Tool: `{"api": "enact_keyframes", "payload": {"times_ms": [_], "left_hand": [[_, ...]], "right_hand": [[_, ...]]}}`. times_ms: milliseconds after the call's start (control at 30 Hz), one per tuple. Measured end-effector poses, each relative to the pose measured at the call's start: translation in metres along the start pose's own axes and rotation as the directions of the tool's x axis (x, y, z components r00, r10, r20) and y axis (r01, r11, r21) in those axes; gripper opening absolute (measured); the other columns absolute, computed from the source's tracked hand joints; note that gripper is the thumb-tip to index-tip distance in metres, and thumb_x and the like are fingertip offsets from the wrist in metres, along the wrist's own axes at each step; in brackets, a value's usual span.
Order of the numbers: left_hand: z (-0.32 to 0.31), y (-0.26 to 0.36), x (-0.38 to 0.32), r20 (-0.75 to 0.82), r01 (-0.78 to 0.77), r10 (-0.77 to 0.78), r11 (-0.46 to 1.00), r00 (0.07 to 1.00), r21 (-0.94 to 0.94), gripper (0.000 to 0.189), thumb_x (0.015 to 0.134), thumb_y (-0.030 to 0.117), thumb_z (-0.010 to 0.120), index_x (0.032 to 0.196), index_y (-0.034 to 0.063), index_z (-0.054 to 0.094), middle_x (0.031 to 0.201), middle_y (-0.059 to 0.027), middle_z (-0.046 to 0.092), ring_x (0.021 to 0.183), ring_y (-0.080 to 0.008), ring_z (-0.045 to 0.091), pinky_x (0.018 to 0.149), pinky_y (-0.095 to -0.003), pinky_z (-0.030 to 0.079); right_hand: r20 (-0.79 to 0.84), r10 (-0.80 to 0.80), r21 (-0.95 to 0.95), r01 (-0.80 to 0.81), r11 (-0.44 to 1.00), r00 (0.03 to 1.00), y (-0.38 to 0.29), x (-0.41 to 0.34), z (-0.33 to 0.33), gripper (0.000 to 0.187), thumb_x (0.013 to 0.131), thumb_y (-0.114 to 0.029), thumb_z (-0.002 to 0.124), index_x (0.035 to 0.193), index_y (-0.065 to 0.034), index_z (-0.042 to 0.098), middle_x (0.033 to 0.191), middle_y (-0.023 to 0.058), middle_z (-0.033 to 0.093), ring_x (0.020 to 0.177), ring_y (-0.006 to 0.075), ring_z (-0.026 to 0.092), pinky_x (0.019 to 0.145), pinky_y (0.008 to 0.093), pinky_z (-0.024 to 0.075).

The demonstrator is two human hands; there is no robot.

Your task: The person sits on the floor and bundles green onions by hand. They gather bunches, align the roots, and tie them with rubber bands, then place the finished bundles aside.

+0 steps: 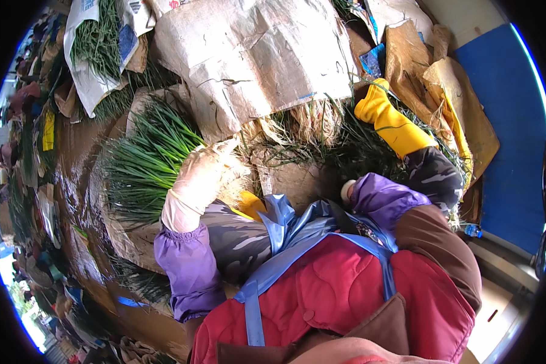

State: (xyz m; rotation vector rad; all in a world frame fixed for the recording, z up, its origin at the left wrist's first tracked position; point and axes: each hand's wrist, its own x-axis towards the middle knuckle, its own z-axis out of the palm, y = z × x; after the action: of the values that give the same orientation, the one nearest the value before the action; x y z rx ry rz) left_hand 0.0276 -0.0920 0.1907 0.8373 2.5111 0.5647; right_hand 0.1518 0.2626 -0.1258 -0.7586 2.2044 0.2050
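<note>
My left hand [204, 170], in a pale glove with a purple sleeve cover above it, lies across the stems of a bunch of green onions [150, 152]. Their leaves fan out to the left; pale roots [236, 177] show to the right of the hand. Glare washes out the gloved fingers, so their grip is unclear. Only a small part of my right hand [349, 191] shows at the end of its purple sleeve, near dark loose leaves [355, 154]. Its fingers are hidden in shadow.
A large whitish woven sheet [259, 54] covers more onions, whose roots [318, 120] stick out below it. My yellow boot [391, 118] stands at the right, near brown sacks [405, 63] and a blue wall panel [505, 136]. Wet ground [82, 159] and people lie left.
</note>
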Motion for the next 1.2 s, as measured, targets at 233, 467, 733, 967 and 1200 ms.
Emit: {"api": "enact_keyframes", "payload": {"times_ms": [233, 467, 733, 967, 1200], "left_hand": [[0.002, -0.004, 0.009, -0.003, -0.118, 0.118, 0.993, 0.993, -0.030, 0.053, 0.085, 0.020, 0.066, 0.135, 0.0100, 0.050, 0.113, -0.0177, 0.063, 0.096, -0.0305, 0.063, 0.083, -0.0365, 0.050], [0.002, -0.006, 0.009, 0.180, 0.309, -0.264, 0.901, 0.948, -0.304, 0.051, 0.089, 0.015, 0.066, 0.135, 0.0039, 0.048, 0.116, -0.0131, 0.063, 0.091, -0.0173, 0.064, 0.067, -0.0285, 0.056], [0.031, -0.024, 0.022, 0.302, 0.395, -0.366, 0.918, 0.880, -0.040, 0.053, 0.090, 0.015, 0.065, 0.137, -0.0004, 0.045, 0.124, -0.0162, 0.061, 0.108, -0.0201, 0.061, 0.091, -0.0297, 0.048], [0.047, -0.032, 0.012, 0.290, 0.391, -0.305, 0.865, 0.907, -0.314, 0.052, 0.090, 0.015, 0.065, 0.137, 0.0033, 0.046, 0.120, -0.0082, 0.061, 0.083, -0.0130, 0.059, 0.066, -0.0270, 0.055], [0.051, -0.027, 0.021, 0.344, 0.487, -0.418, 0.862, 0.841, -0.140, 0.054, 0.090, 0.027, 0.066, 0.136, 0.0051, 0.048, 0.113, -0.0153, 0.066, 0.059, -0.0163, 0.061, 0.052, -0.0303, 0.053]], "right_hand": [[-0.595, -0.524, -0.150, 0.556, 0.818, 0.610, 0.088, -0.101, -0.246, 0.014, 0.078, -0.023, 0.061, 0.074, -0.0120, 0.068, 0.068, 0.0063, 0.064, 0.063, 0.0231, 0.063, 0.052, 0.0429, 0.0494], [-0.338, 0.679, 0.310, -0.604, 0.734, 0.652, 0.149, -0.227, -0.202, 0.014, 0.075, -0.017, 0.062, 0.082, -0.0083, 0.071, 0.072, 0.0138, 0.067, 0.068, 0.0321, 0.067, 0.059, 0.0395, 0.0544], [-0.199, 0.686, 0.465, -0.549, 0.695, 0.700, 0.119, -0.011, 0.002, 0.089, 0.059, -0.056, 0.080, 0.132, -0.0138, 0.052, 0.133, 0.0109, 0.050, 0.125, 0.0316, 0.045, 0.103, 0.0626, 0.0288], [-0.441, 0.363, 0.227, -0.290, 0.930, 0.821, 0.026, -0.118, 0.189, 0.021, 0.085, -0.028, 0.057, 0.098, -0.0173, 0.068, 0.094, 0.0099, 0.063, 0.100, 0.0317, 0.058, 0.099, 0.0553, 0.0380], [-0.139, 0.310, 0.298, -0.258, 0.919, 0.941, 0.033, -0.152, 0.157, 0.023, 0.086, -0.028, 0.058, 0.101, -0.0159, 0.069, 0.096, 0.0127, 0.065, 0.097, 0.0352, 0.061, 0.091, 0.0544, 0.0440]]}}
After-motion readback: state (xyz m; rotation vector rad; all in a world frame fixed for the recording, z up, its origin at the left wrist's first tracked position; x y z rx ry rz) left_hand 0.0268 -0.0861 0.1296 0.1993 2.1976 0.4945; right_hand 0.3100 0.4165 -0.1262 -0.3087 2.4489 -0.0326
